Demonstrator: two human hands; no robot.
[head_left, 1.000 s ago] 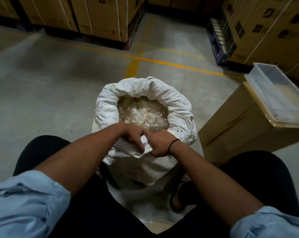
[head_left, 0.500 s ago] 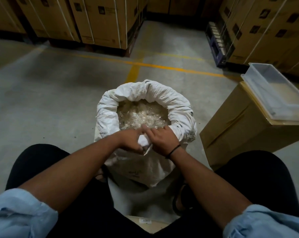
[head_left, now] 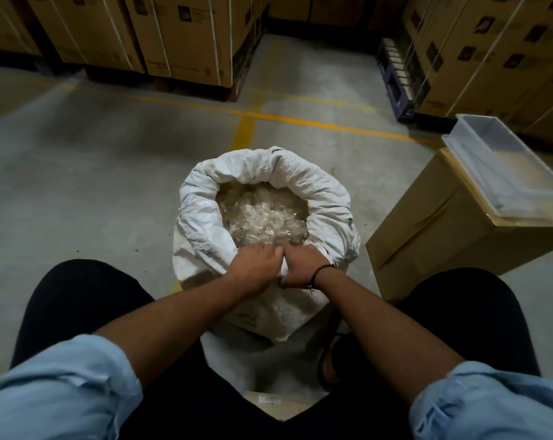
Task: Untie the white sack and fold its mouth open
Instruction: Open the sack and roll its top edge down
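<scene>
Both hands are sitting a little further over the near rim of the sack (head_left: 265, 198) than half a second ago, and the white fold that stood up between them is now mostly tucked under the fingers. The left hand (head_left: 256, 268) is lying knuckles-up on the rim, its fingers curling down over the cloth; they appear to be closing on the folded edge, though the fingertips are hidden. The right hand (head_left: 302, 265) is pressing against it, thumb side touching the left hand, clamping a small strip of white cloth that is showing between the two. A dark band (head_left: 321, 271) is circling the right wrist.

The sack is standing upright on the floor (head_left: 78, 192) between the person's knees, its mouth already open and its rim rolled outward into a thick collar all round. Clear plastic pieces (head_left: 262, 217) are filling it to just below the collar. To the right, near the sack but apart from it, a box (head_left: 433, 249) is standing with a clear tray (head_left: 503, 163) resting on its top. Stacked cartons (head_left: 186, 36) are lining the far side, beyond a yellow line (head_left: 300, 120) on the floor.
</scene>
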